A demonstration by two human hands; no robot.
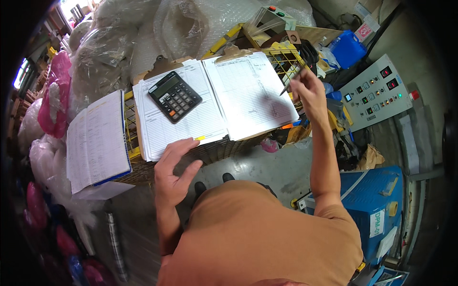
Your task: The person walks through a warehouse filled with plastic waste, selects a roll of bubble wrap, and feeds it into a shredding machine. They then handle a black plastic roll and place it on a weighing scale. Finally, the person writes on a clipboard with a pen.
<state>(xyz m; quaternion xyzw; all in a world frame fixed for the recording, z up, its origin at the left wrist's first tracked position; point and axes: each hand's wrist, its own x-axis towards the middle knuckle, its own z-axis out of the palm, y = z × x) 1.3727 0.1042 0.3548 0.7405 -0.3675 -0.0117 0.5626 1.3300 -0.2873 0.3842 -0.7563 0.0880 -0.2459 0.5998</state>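
In my right hand (309, 90) is a dark pen (285, 89), held between closed fingers with its tip just over the right edge of a clipboard of printed sheets (253, 90). My left hand (175, 167) lies with fingers stretched and thumb apart at the lower edge of a second clipboard's paper stack (191, 128), fingertips near a small yellow tab (200, 138). A black desk calculator (174, 97) rests tilted on that left stack. Both clipboards lie side by side on a yellow wire cage (286, 62). Further left, an open ledger of ruled, handwritten pages (95, 138) hangs over the edge.
Clear plastic wrap (186, 24) is heaped behind the cage. A grey control panel (377, 93) with lit displays and a red knob stands at right, with a blue jerrycan (348, 49) behind it. A blue machine (369, 200) stands below. Pink bags (55, 95) are at far left.
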